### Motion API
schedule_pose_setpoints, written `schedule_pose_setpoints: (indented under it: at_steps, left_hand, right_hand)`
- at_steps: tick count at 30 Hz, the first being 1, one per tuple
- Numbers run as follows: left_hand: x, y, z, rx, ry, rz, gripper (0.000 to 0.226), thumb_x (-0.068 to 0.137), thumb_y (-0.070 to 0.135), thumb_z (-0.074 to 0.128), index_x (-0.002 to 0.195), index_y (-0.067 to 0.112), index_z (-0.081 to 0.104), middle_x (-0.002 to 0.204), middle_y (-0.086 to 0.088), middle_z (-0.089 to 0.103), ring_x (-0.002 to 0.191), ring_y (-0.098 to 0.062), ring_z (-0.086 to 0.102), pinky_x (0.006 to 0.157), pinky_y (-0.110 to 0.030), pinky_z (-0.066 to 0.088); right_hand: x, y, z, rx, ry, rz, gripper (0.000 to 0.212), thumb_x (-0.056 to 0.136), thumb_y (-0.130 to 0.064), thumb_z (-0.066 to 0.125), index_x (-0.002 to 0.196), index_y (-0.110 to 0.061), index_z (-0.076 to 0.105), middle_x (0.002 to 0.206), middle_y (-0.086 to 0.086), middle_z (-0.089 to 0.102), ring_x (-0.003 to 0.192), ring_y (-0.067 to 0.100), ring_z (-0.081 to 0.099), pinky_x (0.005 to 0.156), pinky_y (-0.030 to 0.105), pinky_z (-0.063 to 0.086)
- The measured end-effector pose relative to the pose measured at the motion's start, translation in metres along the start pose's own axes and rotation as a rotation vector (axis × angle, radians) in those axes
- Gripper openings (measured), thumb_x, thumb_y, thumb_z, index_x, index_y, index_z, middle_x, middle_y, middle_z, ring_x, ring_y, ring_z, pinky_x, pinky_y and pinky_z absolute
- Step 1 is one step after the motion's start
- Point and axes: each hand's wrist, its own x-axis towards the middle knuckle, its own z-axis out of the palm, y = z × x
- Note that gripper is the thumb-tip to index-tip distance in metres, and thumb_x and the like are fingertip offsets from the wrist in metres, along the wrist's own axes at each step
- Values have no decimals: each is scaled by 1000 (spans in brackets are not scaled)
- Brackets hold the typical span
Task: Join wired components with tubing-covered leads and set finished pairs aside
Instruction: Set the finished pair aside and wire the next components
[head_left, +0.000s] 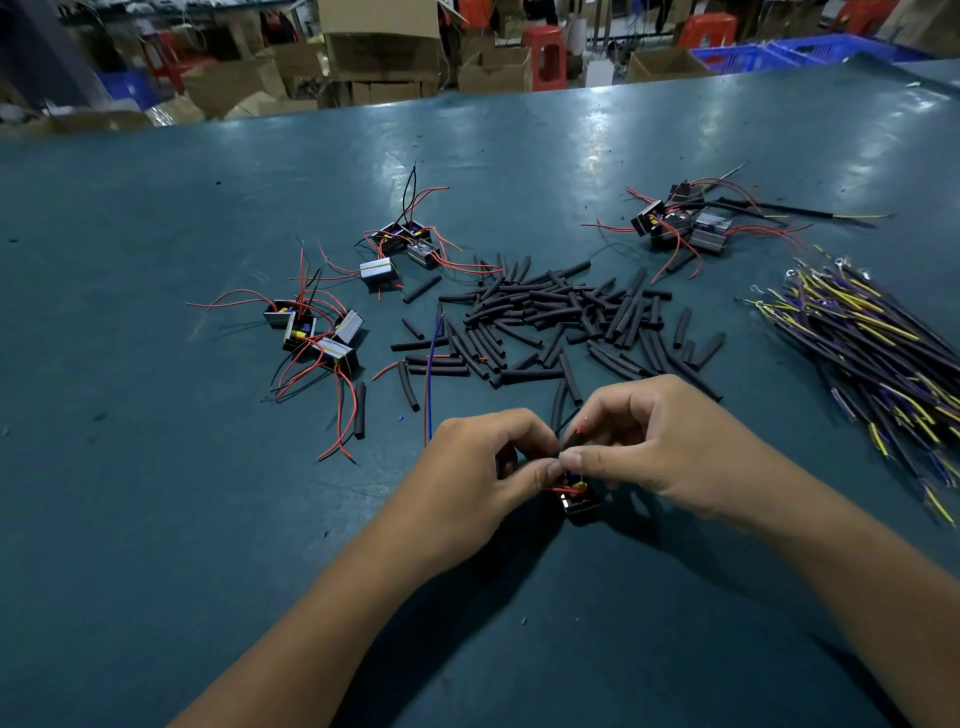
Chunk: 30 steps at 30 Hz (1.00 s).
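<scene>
1. My left hand (480, 460) pinched the small black component (577, 500) low over the table (156, 493), steadying it.
2. My right hand (660, 441) pinched a red-tipped lead (580, 430) above it, fingers curled tight, probably to join them.
3. Loose tubing pieces (550, 322) lay within reach; a linked group (680, 223) sat far right, apparently set aside.

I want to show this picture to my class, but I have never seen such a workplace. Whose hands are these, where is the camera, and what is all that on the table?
There is one picture, taken by a camera worn on a person's head, looking down at their own hands. The left hand and right hand pinch the thin wires of a small black component between them. On the green table lie a heap of short black tubing pieces, loose groups of similar components with red wires, another group farther right, and a bundle of yellow and purple leads. Cardboard boxes and red stools stand behind.
</scene>
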Motion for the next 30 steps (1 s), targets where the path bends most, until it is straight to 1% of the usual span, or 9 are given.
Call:
schedule_pose_setpoints:
  at_steps: [3,5,8,10,14,16,19,24,30]
  left_hand:
    - [0,-1,0,20,-9,-11,7,88,27,75,88,29,69,79,15,68,65,-6,57,59,-13,42]
    - [1,-2,-1,44,-13,-9,8,88,28,76,87,30,68,80,16,66,66,-7,58,59,-13,41]
    - [1,-2,-2,87,-7,19,6,89,34,73,91,32,67,86,18,65,74,-11,61,62,-18,45]
    - [1,0,0,110,50,50,10,90,38,70,97,31,68,89,18,66,76,-11,62,65,-23,48]
    - [3,6,8,119,120,99,8,91,32,71,96,25,72,87,14,66,75,-6,58,65,-27,46]
    - [4,5,10,81,108,61,6,92,31,70,94,25,72,86,14,67,76,-11,61,66,-31,48]
    - [4,3,11,36,83,28,6,92,35,69,91,29,71,83,18,66,72,-12,59,64,-30,48]
    - [3,0,11,16,63,29,7,93,36,68,91,29,70,84,20,67,66,-15,61,61,-35,49]
    - [3,-1,11,-28,29,18,7,95,36,66,94,30,69,86,19,69,65,-19,64,63,-43,52]
  right_hand:
    - [1,-2,-11,13,66,-41,7,83,-20,80,81,-19,73,66,0,70,56,6,61,51,13,42]
    - [1,-3,-16,-26,63,-80,9,86,-20,77,79,-19,72,61,-3,67,53,5,60,49,11,41]
    - [1,-1,-16,-101,54,-115,11,88,-17,75,78,-21,71,60,-5,66,50,0,57,51,8,39]
    - [1,0,-14,-124,56,-128,12,89,-16,74,79,-21,70,60,-7,66,50,-1,56,51,8,38]
    - [1,0,-12,-198,59,-154,14,90,-18,71,78,-25,69,61,-16,67,51,-1,59,52,5,38]
    - [1,0,-14,-215,54,-156,15,92,-21,69,78,-26,68,64,-14,68,52,1,61,52,6,40]
    - [-1,0,-21,-247,19,-172,15,94,-23,65,79,-28,67,68,-11,70,57,2,64,53,8,42]
    - [-3,1,-28,-384,-47,-264,13,89,-18,73,86,-29,67,76,-16,68,65,1,61,60,5,40]
    - [-1,3,-28,-538,2,-394,14,87,-17,75,88,-26,65,74,-19,64,75,0,62,65,4,38]
